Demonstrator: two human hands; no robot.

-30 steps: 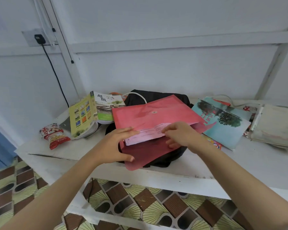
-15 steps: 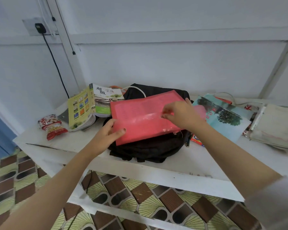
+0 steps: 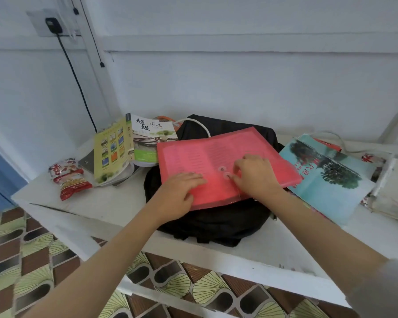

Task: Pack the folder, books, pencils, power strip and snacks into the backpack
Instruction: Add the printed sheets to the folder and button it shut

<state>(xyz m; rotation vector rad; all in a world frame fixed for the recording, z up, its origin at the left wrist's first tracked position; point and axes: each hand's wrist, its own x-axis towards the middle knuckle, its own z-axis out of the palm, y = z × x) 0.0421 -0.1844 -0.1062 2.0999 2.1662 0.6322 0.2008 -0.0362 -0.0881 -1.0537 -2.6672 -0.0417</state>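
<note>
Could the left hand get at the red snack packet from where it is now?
Probably yes. The left hand lies flat on the red folder, holding nothing. The snack packet sits uncovered at the left end of the table, with only bare tabletop between them.

The flat red translucent plastic folder (image 3: 205, 154) looks smooth and faintly glossy; the black cloth backpack (image 3: 216, 221) is matt. At the left edge of the white bench (image 3: 106, 210) the red crinkled snack packet (image 3: 69, 180) shines, perhaps plastic film.
</note>
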